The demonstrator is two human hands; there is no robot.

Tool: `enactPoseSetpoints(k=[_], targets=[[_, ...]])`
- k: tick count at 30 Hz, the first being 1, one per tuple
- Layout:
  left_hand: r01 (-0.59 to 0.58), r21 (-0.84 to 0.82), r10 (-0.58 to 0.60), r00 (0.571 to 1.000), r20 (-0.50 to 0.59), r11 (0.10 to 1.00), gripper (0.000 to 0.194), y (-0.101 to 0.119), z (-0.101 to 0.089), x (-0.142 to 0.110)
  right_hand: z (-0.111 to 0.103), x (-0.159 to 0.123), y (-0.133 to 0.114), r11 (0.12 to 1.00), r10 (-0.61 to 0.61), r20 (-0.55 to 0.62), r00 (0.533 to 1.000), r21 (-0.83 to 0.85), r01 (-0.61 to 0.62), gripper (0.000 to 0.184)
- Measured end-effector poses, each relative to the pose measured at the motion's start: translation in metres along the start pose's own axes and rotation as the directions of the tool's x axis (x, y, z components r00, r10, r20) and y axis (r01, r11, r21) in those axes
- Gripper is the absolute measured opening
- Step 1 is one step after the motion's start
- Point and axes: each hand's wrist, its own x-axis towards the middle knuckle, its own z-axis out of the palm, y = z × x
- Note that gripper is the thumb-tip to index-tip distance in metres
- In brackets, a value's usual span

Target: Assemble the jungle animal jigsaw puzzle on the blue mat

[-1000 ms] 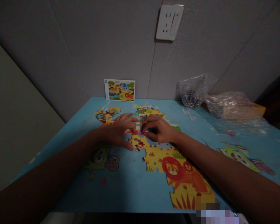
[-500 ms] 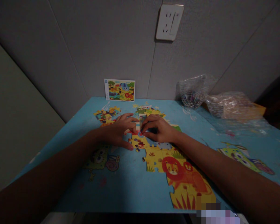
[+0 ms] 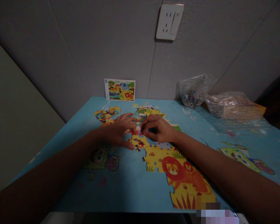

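Observation:
A partly joined jigsaw puzzle (image 3: pixel 162 157) with lions, a blue elephant and yellow ground lies on the blue table. My right hand (image 3: pixel 157 128) bends over its upper part, thumb and fingertips pinched at a puzzle piece (image 3: pixel 139 125) that the fingers partly cover. Just to the left, my left hand (image 3: pixel 122 130) is open, its fingers spread and its fingertips near the same piece. The left thumb rests by the puzzle's left edge. Loose puzzle pieces (image 3: pixel 106 114) lie beyond the left hand, and more pieces (image 3: pixel 150 111) lie behind the right.
A picture card (image 3: pixel 120 90) of the scene leans on the wall at the back. Clear plastic bags (image 3: pixel 233 105) lie at the back right. The blue table (image 3: pixel 121 194) carries printed cartoon figures. A socket (image 3: pixel 170 21) is on the wall above.
Both hands keep nearly the same place, with only very slight finger movement. The puzzle and the loose pieces look unmoved.

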Motion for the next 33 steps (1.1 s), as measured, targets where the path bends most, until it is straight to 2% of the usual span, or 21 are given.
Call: enactPoseSetpoints(k=[12, 17, 24, 29, 33], targets=[[-0.002, 0.007, 0.002, 1.0, -0.006, 1.0, 0.052, 0.0032, -0.0007, 0.0005, 0.0014, 0.0007, 0.0013, 0.999, -0.029, -0.021, 0.999, 0.012, 0.03, 0.009], [-0.003, -0.014, 0.003, 1.0, 0.013, 1.0, 0.052, 0.0042, -0.0011, 0.0007, 0.0014, -0.0001, 0.0024, 1.0, -0.009, 0.004, 1.0, 0.007, 0.009, 0.008], [-0.037, -0.046, 0.038, 0.999, 0.023, 0.998, 0.037, 0.0067, 0.0, 0.0003, 0.0021, 0.0008, 0.003, 1.0, -0.022, -0.001, 1.0, 0.014, 0.022, 0.009], [-0.065, -0.038, 0.065, 0.998, -0.002, 0.997, 0.034, 0.0093, 0.0009, 0.0021, -0.0007, -0.0027, 0.0024, 1.0, -0.006, 0.011, 1.0, 0.01, 0.006, 0.008], [-0.039, 0.001, 0.039, 0.999, 0.014, 0.999, 0.034, 0.0064, -0.0016, 0.0035, 0.0067, 0.0051, 0.0034, 1.0, -0.007, 0.013, 1.0, 0.025, 0.007, 0.007]])
